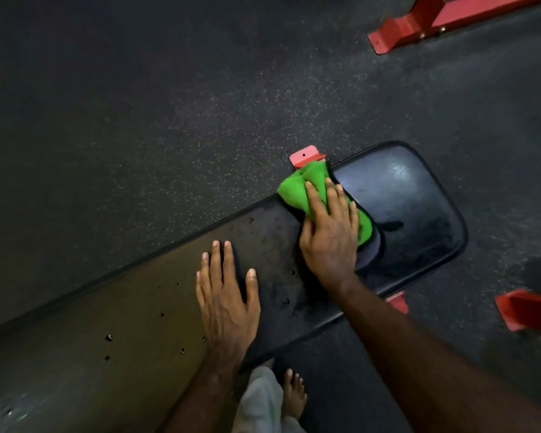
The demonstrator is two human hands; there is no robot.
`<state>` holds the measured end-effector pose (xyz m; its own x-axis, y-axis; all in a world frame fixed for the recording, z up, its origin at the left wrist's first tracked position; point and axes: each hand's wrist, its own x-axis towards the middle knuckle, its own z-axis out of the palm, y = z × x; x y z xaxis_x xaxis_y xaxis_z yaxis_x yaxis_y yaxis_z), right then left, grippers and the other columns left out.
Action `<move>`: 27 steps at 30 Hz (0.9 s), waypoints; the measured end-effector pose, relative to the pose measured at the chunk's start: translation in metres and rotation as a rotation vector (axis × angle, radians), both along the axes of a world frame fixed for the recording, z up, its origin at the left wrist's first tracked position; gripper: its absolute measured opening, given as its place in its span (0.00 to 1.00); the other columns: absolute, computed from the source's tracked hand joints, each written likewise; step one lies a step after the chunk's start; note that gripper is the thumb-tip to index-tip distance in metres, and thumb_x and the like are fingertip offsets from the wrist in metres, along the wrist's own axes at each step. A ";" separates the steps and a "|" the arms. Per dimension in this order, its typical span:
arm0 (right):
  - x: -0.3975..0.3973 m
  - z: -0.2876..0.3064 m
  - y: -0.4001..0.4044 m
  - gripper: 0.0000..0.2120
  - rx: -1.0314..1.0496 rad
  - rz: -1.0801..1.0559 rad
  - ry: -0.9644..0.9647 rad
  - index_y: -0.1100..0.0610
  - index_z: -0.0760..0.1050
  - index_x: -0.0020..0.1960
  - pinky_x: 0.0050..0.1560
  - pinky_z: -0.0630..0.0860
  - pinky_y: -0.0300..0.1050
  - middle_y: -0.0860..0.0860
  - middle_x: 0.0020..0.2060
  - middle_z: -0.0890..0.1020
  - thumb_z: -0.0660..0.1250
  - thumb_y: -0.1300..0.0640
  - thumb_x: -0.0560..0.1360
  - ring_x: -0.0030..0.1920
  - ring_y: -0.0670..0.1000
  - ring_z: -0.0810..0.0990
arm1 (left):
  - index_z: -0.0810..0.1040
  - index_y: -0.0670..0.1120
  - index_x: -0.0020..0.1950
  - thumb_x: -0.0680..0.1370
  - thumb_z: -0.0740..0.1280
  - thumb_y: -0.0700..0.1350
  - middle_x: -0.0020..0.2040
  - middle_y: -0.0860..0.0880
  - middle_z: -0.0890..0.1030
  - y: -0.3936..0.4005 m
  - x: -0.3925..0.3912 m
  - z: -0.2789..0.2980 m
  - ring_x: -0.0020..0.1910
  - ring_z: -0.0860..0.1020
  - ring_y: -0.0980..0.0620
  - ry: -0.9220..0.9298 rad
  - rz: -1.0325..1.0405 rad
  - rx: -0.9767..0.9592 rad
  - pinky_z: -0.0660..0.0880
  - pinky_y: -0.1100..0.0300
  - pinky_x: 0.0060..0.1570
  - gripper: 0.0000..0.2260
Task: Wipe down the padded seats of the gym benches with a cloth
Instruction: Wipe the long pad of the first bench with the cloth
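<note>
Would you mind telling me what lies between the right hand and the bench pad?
In the head view, the green cloth lies bunched between the right hand and the black bench pad, pressed flat by straight fingers.

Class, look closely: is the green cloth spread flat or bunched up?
Bunched up: the green cloth shows folds and lumps under the right hand pressing it.

Open pad (pixel 419 207) is left beyond the cloth (pixel 297 192); the near stretch is blocked by the left hand (pixel 227 303).
</note>
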<state>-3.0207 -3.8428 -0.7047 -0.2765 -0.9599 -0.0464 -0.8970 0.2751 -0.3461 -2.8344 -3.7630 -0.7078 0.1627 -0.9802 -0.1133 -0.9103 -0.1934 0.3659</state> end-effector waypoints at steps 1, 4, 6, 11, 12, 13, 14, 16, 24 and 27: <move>0.017 0.003 0.004 0.33 0.008 0.004 -0.002 0.46 0.60 0.82 0.80 0.55 0.60 0.54 0.82 0.60 0.60 0.52 0.78 0.82 0.57 0.57 | 0.58 0.49 0.83 0.84 0.55 0.58 0.83 0.51 0.57 0.005 0.003 0.000 0.83 0.52 0.49 0.004 0.006 -0.003 0.52 0.46 0.79 0.28; 0.024 -0.003 0.018 0.33 -0.004 0.589 0.041 0.43 0.55 0.83 0.80 0.55 0.60 0.52 0.83 0.56 0.57 0.50 0.79 0.83 0.56 0.54 | 0.59 0.49 0.83 0.84 0.56 0.57 0.83 0.50 0.58 0.016 0.008 0.000 0.83 0.54 0.48 0.007 0.009 -0.015 0.55 0.45 0.79 0.28; 0.004 -0.005 0.011 0.32 -0.039 0.649 0.070 0.43 0.57 0.83 0.79 0.57 0.60 0.52 0.83 0.59 0.57 0.50 0.79 0.82 0.55 0.57 | 0.60 0.49 0.83 0.84 0.56 0.57 0.83 0.50 0.58 0.021 0.010 0.000 0.82 0.55 0.47 0.002 -0.001 -0.015 0.57 0.45 0.78 0.28; 0.047 0.002 0.027 0.33 0.017 0.127 -0.003 0.46 0.58 0.83 0.80 0.54 0.61 0.55 0.82 0.58 0.59 0.52 0.78 0.82 0.58 0.56 | 0.59 0.49 0.83 0.84 0.56 0.57 0.83 0.50 0.58 0.030 0.017 0.002 0.82 0.56 0.47 -0.010 -0.030 -0.008 0.59 0.44 0.78 0.28; 0.052 0.000 0.034 0.33 0.007 0.316 0.020 0.45 0.56 0.83 0.80 0.54 0.61 0.55 0.83 0.57 0.57 0.51 0.79 0.82 0.58 0.55 | 0.59 0.49 0.83 0.84 0.56 0.56 0.83 0.50 0.58 0.029 0.018 0.002 0.82 0.56 0.47 -0.007 -0.034 -0.010 0.60 0.44 0.77 0.28; 0.050 0.000 0.039 0.33 0.000 0.515 0.044 0.44 0.55 0.83 0.80 0.54 0.61 0.54 0.83 0.56 0.56 0.50 0.79 0.82 0.58 0.55 | 0.59 0.49 0.83 0.84 0.56 0.56 0.83 0.50 0.58 0.028 0.019 0.002 0.82 0.56 0.47 0.002 -0.039 -0.014 0.60 0.44 0.78 0.28; 0.039 -0.001 0.038 0.32 -0.005 0.643 0.056 0.43 0.55 0.83 0.80 0.55 0.59 0.53 0.83 0.57 0.55 0.50 0.79 0.82 0.57 0.55 | 0.58 0.49 0.83 0.84 0.56 0.56 0.83 0.50 0.57 0.026 0.019 0.003 0.82 0.55 0.48 0.011 -0.044 -0.019 0.59 0.44 0.78 0.28; 0.024 -0.001 0.029 0.32 -0.031 0.560 0.060 0.43 0.57 0.82 0.79 0.57 0.58 0.53 0.82 0.60 0.58 0.51 0.79 0.81 0.56 0.59 | 0.58 0.49 0.83 0.84 0.56 0.56 0.84 0.50 0.56 0.020 0.023 0.001 0.82 0.54 0.48 0.016 -0.045 -0.022 0.57 0.45 0.79 0.28; 0.051 -0.004 0.046 0.31 -0.058 0.603 0.085 0.44 0.56 0.83 0.80 0.56 0.58 0.53 0.82 0.59 0.58 0.51 0.80 0.81 0.57 0.58 | 0.56 0.52 0.84 0.85 0.57 0.58 0.84 0.50 0.54 0.007 0.049 -0.001 0.83 0.52 0.47 -0.008 -0.049 -0.025 0.51 0.47 0.80 0.28; 0.047 -0.003 0.032 0.31 -0.037 0.205 0.041 0.45 0.60 0.82 0.78 0.60 0.62 0.55 0.81 0.63 0.59 0.53 0.79 0.80 0.58 0.61 | 0.55 0.52 0.84 0.84 0.57 0.59 0.84 0.50 0.54 0.007 0.060 -0.001 0.83 0.52 0.46 -0.039 -0.050 -0.019 0.52 0.46 0.80 0.29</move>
